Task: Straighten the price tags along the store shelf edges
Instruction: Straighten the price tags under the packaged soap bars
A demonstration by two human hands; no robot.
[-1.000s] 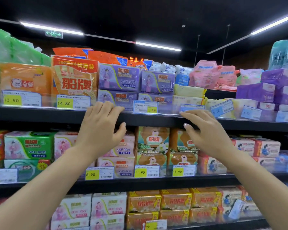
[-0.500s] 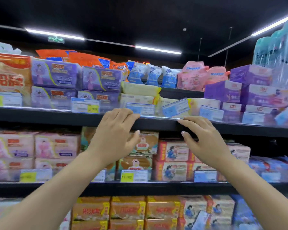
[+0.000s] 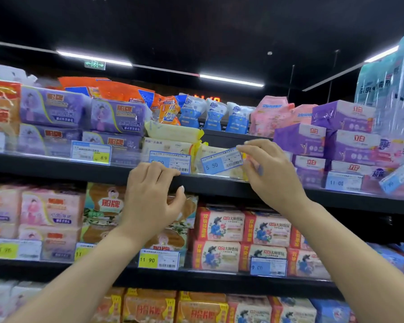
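A blue 5.50 price tag [image 3: 221,161] sits tilted on the upper shelf edge [image 3: 56,164], its right end raised. My right hand [image 3: 269,171] pinches that raised right end. To its left a second blue price tag [image 3: 173,160] stands nearly level; my left hand [image 3: 153,197] rests its curled fingers on the shelf edge just below it, covering its lower left corner. Further right, an 11.00 tag [image 3: 343,181] stands straight and another blue tag [image 3: 397,177] leans steeply. An 8.9 tag [image 3: 91,153] with a yellow patch is at the left.
Purple, yellow and pink soap packs fill the upper shelf behind the tags. The middle shelf [image 3: 219,279] carries boxed soaps with an 11.90 tag [image 3: 158,259] and a blue 9.00 tag [image 3: 268,266]. Tall wrapped packs [image 3: 392,94] stand at the far right.
The view has shifted right along the shelf. My right hand rose from the shelf edge and took hold of the tilted 5.50 tag's right end. My left hand slid right below the neighbouring tag.
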